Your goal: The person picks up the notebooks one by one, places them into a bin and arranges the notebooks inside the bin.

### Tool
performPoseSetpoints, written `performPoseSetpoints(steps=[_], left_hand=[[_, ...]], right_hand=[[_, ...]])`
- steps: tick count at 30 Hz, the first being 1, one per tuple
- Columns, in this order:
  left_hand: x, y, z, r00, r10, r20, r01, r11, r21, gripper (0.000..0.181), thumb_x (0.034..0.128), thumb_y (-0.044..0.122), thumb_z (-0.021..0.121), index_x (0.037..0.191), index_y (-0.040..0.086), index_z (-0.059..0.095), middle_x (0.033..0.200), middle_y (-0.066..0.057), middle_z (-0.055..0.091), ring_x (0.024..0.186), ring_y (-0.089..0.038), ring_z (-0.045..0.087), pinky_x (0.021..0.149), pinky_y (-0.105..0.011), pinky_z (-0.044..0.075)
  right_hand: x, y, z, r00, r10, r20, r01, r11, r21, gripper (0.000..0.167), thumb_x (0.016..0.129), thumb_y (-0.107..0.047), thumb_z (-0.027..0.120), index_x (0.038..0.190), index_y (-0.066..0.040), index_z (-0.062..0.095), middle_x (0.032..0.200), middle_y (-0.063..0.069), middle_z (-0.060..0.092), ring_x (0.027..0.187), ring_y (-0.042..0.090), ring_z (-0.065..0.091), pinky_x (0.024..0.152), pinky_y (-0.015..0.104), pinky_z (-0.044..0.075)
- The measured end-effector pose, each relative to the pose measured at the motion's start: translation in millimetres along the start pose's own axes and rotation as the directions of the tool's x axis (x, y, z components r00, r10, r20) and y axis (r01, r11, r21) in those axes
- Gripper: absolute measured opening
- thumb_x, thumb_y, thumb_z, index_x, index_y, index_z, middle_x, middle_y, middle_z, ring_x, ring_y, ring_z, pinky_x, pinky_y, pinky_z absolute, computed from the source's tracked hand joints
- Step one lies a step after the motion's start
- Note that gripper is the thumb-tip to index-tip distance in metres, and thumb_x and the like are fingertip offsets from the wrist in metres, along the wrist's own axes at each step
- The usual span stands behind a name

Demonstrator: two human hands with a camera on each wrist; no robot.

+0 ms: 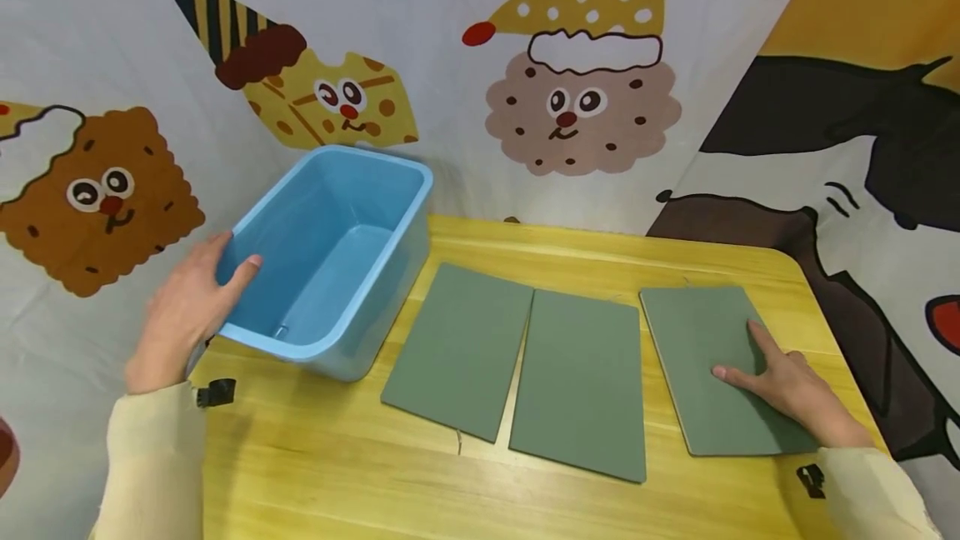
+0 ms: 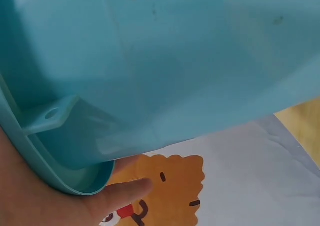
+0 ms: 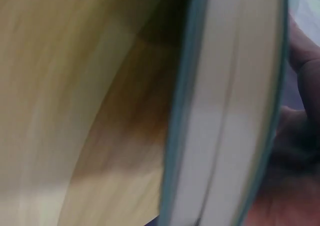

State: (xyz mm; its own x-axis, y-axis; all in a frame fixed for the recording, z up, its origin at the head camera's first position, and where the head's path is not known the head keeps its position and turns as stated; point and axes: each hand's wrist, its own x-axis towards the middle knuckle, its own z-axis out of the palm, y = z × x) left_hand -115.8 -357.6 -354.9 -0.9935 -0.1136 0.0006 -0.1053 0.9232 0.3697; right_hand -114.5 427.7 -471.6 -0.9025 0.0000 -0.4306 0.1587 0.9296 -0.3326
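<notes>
My left hand (image 1: 187,298) grips the near-left rim of a light blue plastic bin (image 1: 405,265), thumb over the inner side. The left wrist view shows the bin's outer wall (image 2: 175,75) and fingers (image 2: 125,191) below the rim. On the right, my right hand (image 1: 795,386) rests on the cover of a green hardcover notebook (image 1: 697,357), thumb and index finger extended. Its pale page edges (image 3: 225,105) fill the right wrist view, where the hand is partly cut off. Two more green notebooks, one left (image 1: 465,348) and one centre (image 1: 581,382), lie flat side by side.
Everything stands on a yellow wood-grain table (image 1: 337,457) with a rounded far-right corner. Behind it hangs a cloth (image 1: 450,90) printed with cartoon biscuits and cheese. The bin stands at the back left, close to the cloth. A thin cord (image 1: 459,442) pokes out under the left notebook.
</notes>
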Motion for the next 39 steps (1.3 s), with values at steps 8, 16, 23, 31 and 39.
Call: performPoseSetpoints(steps=[8,16,23,31,39], left_hand=[[-7.3,10.9,3.1,1.0,0.012,-0.002,-0.012,0.999,0.04,0.089,0.1057,0.06,0.038,0.163,-0.005,0.016,0.161,-0.038,0.022,0.137,-0.062,0.03,0.094,-0.086,0.029],[-20.0,21.8,2.9,0.998,0.019,0.062,-0.023,0.998,0.059,0.094,0.1042,0.064,0.039,0.164,-0.001,0.009,0.166,-0.036,0.008,0.143,-0.064,0.02,0.094,-0.087,0.025],[-14.5,14.2,0.9,0.989,0.123,0.081,-0.118,0.991,-0.06,0.086,0.1078,0.055,0.044,0.166,0.002,0.008,0.171,-0.025,-0.002,0.15,-0.058,0.011,0.107,-0.081,0.017],[-9.5,5.5,4.5,0.971,0.237,0.033,-0.231,0.964,-0.132,0.08,0.1102,0.042,0.046,0.164,-0.002,0.007,0.172,-0.019,-0.008,0.157,-0.038,-0.014,0.117,-0.073,-0.008],[-6.5,8.0,4.0,0.971,0.224,0.082,-0.217,0.973,-0.08,0.085,0.1102,0.047,0.043,0.163,-0.005,0.002,0.172,-0.019,-0.009,0.157,-0.041,-0.01,0.12,-0.07,0.002]], right_hand=[[-10.6,12.0,-10.4,0.992,-0.119,0.042,0.111,0.983,0.149,0.11,0.101,-0.05,0.064,0.161,-0.003,-0.015,0.152,0.053,0.003,0.126,0.072,0.032,0.086,0.068,0.046],[-39.9,17.9,-7.0,0.992,-0.124,-0.007,0.113,0.881,0.459,0.084,0.108,-0.04,0.055,0.168,-0.021,-0.001,0.163,0.041,-0.006,0.119,0.046,0.058,0.072,0.04,0.06],[-62.4,6.2,-5.3,0.984,-0.111,-0.138,0.168,0.827,0.537,0.077,0.109,-0.029,0.055,0.167,-0.04,0.005,0.166,0.037,-0.005,0.102,-0.016,0.048,0.07,0.035,0.061],[-84.1,-15.4,-16.3,0.934,-0.074,-0.348,0.307,0.664,0.682,0.074,0.108,-0.009,0.053,0.166,-0.04,0.018,0.173,-0.004,0.009,0.094,-0.012,0.061,0.059,0.031,0.061],[-90.0,-62.9,-23.5,0.831,-0.159,-0.534,0.557,0.254,0.791,0.07,0.104,0.012,0.044,0.165,-0.018,0.031,0.161,-0.003,0.04,0.111,0.0,0.065,0.068,0.021,0.06]])
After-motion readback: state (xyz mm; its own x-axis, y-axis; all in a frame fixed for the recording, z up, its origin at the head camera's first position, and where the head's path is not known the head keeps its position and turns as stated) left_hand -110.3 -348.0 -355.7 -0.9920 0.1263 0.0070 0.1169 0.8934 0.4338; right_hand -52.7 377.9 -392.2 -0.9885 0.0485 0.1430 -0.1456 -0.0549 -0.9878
